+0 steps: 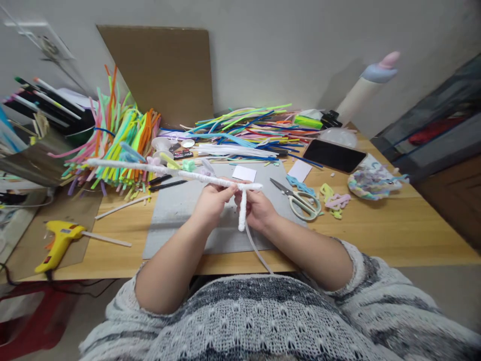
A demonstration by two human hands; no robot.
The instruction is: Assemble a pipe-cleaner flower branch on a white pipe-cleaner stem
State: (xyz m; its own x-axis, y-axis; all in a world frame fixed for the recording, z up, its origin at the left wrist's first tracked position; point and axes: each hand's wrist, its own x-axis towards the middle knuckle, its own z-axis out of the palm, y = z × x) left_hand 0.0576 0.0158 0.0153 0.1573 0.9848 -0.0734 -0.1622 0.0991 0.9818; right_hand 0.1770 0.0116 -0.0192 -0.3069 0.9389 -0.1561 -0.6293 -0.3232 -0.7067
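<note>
A long white stick wrapped in fuzzy pipe cleaner (pixel 184 174) runs from the left to a short wrapped crosspiece (pixel 242 213) that hangs down near its right end. My left hand (pixel 212 200) is closed on the stick, thumb and fingers pinching it just left of the joint. Behind the crosspiece, my right hand (pixel 259 208) is closed, its fingertips partly hidden around the joint. From there a loose white pipe cleaner (pixel 257 250) trails down toward my lap. Under both hands lies a grey mat (pixel 169 215).
Scissors (pixel 300 200), twisted pipe-cleaner scraps (pixel 337 200) and a phone (pixel 334 154) lie to the right. A yellow glue gun (pixel 60 240) rests at left. Bundled pipe cleaners (pixel 131 145) and a loose pile (pixel 240 130) fill the back, before a cardboard panel (pixel 169 70).
</note>
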